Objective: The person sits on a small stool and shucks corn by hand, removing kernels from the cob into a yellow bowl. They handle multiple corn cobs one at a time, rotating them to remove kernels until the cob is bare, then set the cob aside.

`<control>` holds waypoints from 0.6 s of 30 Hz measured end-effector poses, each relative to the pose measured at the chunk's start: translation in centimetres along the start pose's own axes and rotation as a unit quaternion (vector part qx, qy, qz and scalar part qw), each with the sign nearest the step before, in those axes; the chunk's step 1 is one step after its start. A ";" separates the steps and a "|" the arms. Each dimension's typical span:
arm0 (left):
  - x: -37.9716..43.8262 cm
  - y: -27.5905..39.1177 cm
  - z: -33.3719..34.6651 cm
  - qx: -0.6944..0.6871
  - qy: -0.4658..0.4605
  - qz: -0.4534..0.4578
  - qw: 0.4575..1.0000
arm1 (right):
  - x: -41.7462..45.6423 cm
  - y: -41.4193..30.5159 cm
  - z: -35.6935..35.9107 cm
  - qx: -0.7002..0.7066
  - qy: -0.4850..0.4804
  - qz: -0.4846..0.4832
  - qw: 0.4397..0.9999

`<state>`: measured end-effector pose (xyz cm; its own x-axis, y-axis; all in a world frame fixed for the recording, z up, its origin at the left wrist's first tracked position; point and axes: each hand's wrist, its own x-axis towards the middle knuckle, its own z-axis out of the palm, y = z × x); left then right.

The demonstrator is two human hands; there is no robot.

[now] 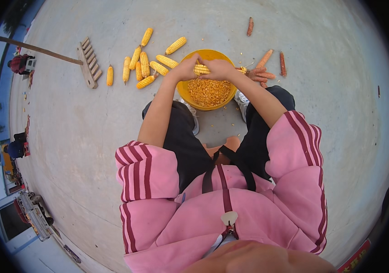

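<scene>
Both my hands grip one ear of yellow corn (201,69) over a yellow plastic basin (184,92). My left hand (219,70) is on its right end and my right hand (186,69) on its left end, with the fingertips close together. Loose corn kernels (209,92) lie in the basin, which stands on the ground between my shoes. Left of the basin lie several whole ears of corn (145,64). To its right is a small pile of stripped reddish corn cobs (258,74), with a partly yellow ear at its near end.
A wooden rake (88,63) with a long handle lies at the left. More bare cobs (250,26) and stray kernels are on the concrete ground. Beneath me is part of an orange-brown stool (232,143). Far left are two people and a parked vehicle (34,215).
</scene>
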<state>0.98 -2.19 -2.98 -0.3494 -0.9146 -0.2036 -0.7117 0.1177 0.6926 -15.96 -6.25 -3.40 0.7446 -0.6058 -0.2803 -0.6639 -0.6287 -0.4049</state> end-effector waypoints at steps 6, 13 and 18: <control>0.1 -0.6 -0.1 0.024 0.011 0.032 0.999 | -0.7 -1.4 -1.2 -0.046 -0.001 0.029 0.999; -0.3 -1.0 -1.1 0.043 0.097 -0.019 0.994 | 0.7 0.4 -0.3 0.042 -0.053 0.095 0.993; 0.1 -2.7 -1.0 0.084 0.152 -0.020 0.985 | 2.5 1.6 1.4 0.144 0.030 0.045 0.988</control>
<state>3.52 -3.00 -4.18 -0.1379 -0.9904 0.0052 -0.8209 0.1172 0.5589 -15.08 -8.06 -6.00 0.6724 -0.6860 -0.2779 -0.6739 -0.4120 -0.6133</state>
